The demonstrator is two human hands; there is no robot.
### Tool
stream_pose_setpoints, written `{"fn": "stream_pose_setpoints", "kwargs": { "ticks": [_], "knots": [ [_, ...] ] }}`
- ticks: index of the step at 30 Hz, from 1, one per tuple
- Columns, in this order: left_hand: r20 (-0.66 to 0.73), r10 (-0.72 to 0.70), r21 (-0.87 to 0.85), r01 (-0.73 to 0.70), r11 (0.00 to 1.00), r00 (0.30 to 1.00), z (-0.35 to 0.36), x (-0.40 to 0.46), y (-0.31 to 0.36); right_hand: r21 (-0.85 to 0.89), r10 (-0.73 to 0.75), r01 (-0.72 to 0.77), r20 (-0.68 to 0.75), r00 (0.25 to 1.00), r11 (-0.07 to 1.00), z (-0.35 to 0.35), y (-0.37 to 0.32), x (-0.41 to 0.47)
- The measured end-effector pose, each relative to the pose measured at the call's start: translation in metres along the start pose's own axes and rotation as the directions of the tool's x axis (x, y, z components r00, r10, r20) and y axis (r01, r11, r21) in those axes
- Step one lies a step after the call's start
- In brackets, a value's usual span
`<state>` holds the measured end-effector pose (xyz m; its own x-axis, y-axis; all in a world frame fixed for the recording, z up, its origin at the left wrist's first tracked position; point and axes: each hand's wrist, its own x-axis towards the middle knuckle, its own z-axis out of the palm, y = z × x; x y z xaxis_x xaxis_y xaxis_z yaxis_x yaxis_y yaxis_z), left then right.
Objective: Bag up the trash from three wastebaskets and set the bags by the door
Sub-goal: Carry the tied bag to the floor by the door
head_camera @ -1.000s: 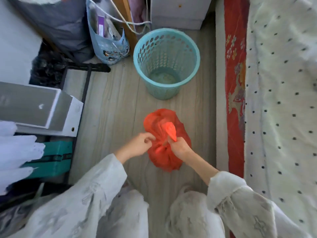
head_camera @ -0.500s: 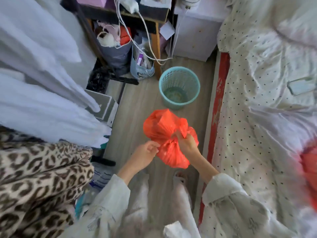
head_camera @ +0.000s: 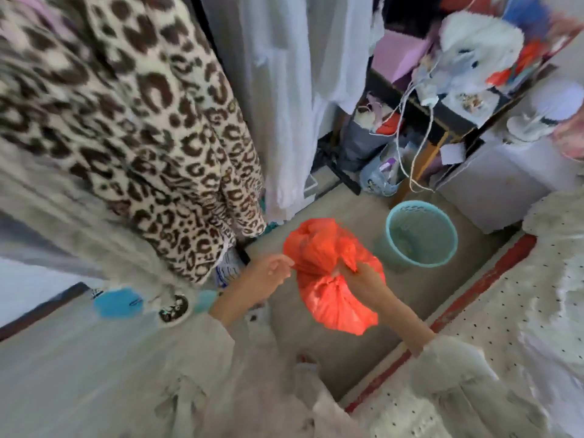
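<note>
The crinkled orange-red plastic trash bag (head_camera: 331, 273) hangs in the air between the two hands, above the pale wood-look floor (head_camera: 341, 358). The right hand (head_camera: 363, 276) is closed around the bag's gathered neck at its middle, the full lower bulge sagging beneath the wrist and loose plastic billowing above the grip. The left hand (head_camera: 268, 273) sits just beside the bag's left edge with its fingers curled and pinched at the plastic; motion blur hides whether it truly grips or only touches. What fills the bag cannot be seen through the plastic.

Beyond the right hand stands a round turquoise plastic wastebasket (head_camera: 422, 233) on the floor, its perforated wall mostly hidden from this angle and its inside hard to make out. To the right of the right arm lies a bed with a white black-dotted cover (head_camera: 505, 327), cut off by the frame. Beyond the left hand hang a leopard-print fleece garment (head_camera: 142, 121) and a white garment (head_camera: 284, 90), both cut off at the top. Farther past the basket, a cluttered dark shelf (head_camera: 442, 121) with trailing white cables is smeared by blur. No writing can be read anywhere.
</note>
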<state>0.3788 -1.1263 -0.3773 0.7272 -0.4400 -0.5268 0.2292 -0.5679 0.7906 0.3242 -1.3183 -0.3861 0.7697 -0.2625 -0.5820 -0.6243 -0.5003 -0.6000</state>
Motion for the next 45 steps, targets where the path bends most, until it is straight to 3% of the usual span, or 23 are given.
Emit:
{"fn": "stream_pose_setpoints", "kwargs": {
  "ticks": [6,11,14,18,23,27,31,40,45],
  "knots": [
    [-0.304,-0.048,-0.139,0.005,0.99,0.951,-0.03,-0.098,-0.056,-0.227,-0.174,0.248,0.303,0.937,0.942,0.055,-0.064,-0.048],
    [-0.548,-0.216,-0.353,0.01,0.936,0.808,-0.063,-0.194,-0.12,-0.288,-0.217,0.374,0.456,0.863,0.881,0.145,-0.116,-0.092],
    [-0.624,-0.319,-0.422,0.035,0.906,0.713,-0.077,-0.269,-0.172,-0.338,-0.217,0.48,0.587,0.78,0.81,0.207,-0.152,-0.137],
    [-0.698,-0.391,-0.45,0.058,0.891,0.6,-0.097,-0.372,-0.253,-0.366,-0.207,0.54,0.65,0.731,0.758,0.308,-0.194,-0.199],
    [-0.751,-0.524,-0.552,0.053,0.832,0.402,-0.119,-0.49,-0.339,-0.27,-0.305,0.659,0.722,0.621,0.702,0.439,-0.24,-0.283],
    [-0.741,-0.619,-0.642,-0.005,0.767,0.259,-0.138,-0.565,-0.385,-0.134,-0.354,0.65,0.748,0.562,0.748,0.531,-0.282,-0.338],
    [-0.729,-0.675,-0.683,-0.064,0.727,0.115,-0.165,-0.619,-0.428,-0.114,-0.326,0.736,0.844,0.427,0.668,0.612,-0.33,-0.381],
    [-0.639,-0.768,-0.76,-0.118,0.64,-0.049,-0.278,-0.703,-0.528,0.011,-0.249,0.846,0.958,0.145,0.534,0.794,-0.427,-0.453],
    [-0.605,-0.786,-0.774,-0.138,0.618,-0.126,-0.348,-0.75,-0.579,-0.006,-0.149,0.876,0.985,0.089,0.483,0.887,-0.485,-0.477]
  ]
}}
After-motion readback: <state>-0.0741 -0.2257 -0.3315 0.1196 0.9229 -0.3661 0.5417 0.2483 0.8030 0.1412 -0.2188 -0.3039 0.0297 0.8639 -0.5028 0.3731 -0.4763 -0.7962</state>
